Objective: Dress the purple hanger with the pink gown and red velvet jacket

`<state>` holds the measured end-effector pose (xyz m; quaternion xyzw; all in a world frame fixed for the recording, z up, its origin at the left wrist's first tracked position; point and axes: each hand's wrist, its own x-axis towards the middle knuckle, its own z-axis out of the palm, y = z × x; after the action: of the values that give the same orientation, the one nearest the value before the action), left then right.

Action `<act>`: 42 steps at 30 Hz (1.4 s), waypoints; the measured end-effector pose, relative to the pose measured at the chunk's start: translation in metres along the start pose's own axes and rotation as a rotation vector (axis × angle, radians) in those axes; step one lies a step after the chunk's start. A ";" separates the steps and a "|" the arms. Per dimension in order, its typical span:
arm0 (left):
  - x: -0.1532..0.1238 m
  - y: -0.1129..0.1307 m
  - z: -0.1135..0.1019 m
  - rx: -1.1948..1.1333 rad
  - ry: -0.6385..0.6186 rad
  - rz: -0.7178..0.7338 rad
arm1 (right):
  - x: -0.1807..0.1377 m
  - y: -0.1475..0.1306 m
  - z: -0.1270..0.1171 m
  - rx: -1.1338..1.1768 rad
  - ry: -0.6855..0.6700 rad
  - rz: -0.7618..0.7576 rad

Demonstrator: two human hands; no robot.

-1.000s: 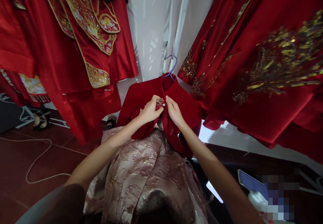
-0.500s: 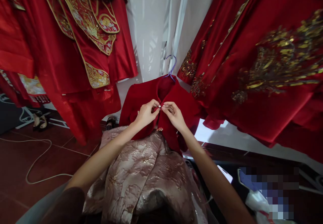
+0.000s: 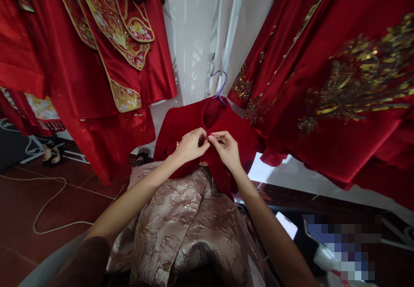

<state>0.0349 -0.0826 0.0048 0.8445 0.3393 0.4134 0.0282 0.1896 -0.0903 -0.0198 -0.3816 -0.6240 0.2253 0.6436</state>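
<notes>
A red jacket (image 3: 184,123) hangs on a purple hanger (image 3: 220,84) in the middle of the head view. My left hand (image 3: 192,145) pinches the jacket's front edge just below the neckline. Opposite it, my right hand (image 3: 226,147) pinches the other front edge, thumb and forefinger together. The fingertips of both hands almost meet at the front opening. A small fastening seems to lie between them, too covered to make out. Below the jacket spreads a pinkish brocade garment (image 3: 174,218) with a shiny raised pattern.
Red embroidered garments (image 3: 129,63) hang at the left, and a red gown (image 3: 323,140) with gold sequins hangs at the right. Shoes (image 3: 51,155) and a pale cable (image 3: 64,192) are on the tiled floor. A phone (image 3: 286,225) lies at the lower right.
My left hand has rolled slightly and shifted a little right, its fingers curling more over the front edge. My right hand has turned slightly, still pinching. The jacket stays in place.
</notes>
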 end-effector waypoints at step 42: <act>0.009 -0.023 0.025 -0.177 0.175 -0.161 | 0.010 0.018 -0.004 0.038 -0.013 0.061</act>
<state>0.0443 -0.0539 -0.0135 0.7696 0.3695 0.5099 0.1060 0.1983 -0.0730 -0.0273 -0.3867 -0.6118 0.2594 0.6394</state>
